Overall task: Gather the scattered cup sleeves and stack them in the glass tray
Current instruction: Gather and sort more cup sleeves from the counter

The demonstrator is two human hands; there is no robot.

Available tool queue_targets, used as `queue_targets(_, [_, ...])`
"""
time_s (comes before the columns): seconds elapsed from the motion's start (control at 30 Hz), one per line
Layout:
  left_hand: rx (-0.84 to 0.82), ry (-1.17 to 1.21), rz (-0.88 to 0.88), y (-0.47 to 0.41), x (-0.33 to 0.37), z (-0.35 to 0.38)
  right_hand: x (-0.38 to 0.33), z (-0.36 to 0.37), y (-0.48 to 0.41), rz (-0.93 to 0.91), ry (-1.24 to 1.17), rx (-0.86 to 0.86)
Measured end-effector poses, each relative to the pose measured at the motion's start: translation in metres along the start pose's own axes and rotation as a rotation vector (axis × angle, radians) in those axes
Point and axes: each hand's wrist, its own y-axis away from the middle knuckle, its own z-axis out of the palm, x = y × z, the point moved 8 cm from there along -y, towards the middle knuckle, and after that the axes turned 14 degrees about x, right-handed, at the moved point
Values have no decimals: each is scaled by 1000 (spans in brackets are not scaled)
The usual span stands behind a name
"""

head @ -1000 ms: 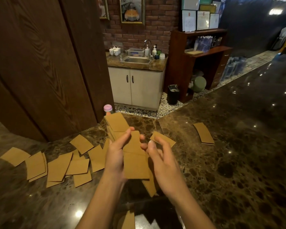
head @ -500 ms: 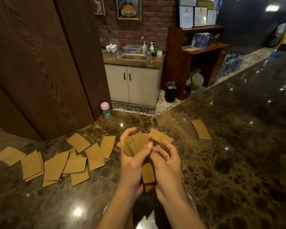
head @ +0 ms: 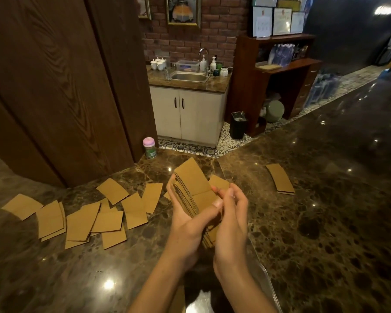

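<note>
A stack of brown cardboard cup sleeves (head: 193, 185) is held above the dark marble counter (head: 325, 222). My left hand (head: 185, 224) grips the stack from below and from the left. On the stack's right edge rest the thumb and fingers of my right hand (head: 231, 219). Several loose sleeves (head: 84, 220) lie scattered flat on the counter to the left. One small pile of sleeves (head: 280, 179) lies apart on the right. The glass tray (head: 268, 283) sits under my forearms at the bottom edge, mostly hidden.
A small jar with a pink lid (head: 149, 147) stands at the counter's far edge beside a dark wooden panel (head: 54, 86). Beyond the counter are a sink cabinet (head: 187, 114), a black bin (head: 238, 125) and wooden shelves (head: 280, 71).
The sleeves in my hands have been squared up from a loose fan into one tighter stack, now tilted up and away. My hands have shifted slightly to the right.
</note>
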Motion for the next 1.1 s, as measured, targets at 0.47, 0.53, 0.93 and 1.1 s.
queue_targets(0.47, [-282, 193, -329, 20, 13, 2, -59, 24, 21, -772, 995, -1058])
queue_targets(0.53, [-225, 207, -310, 16, 15, 1, -62, 25, 26, -755, 974, -1063])
queue_targets(0.93, [-148, 125, -441, 27, 2, -4, -67, 33, 15, -1077, 1112, -873])
queue_targets(1.1, [6, 72, -399, 27, -6, -11, -62, 29, 9, -830, 1044, -895])
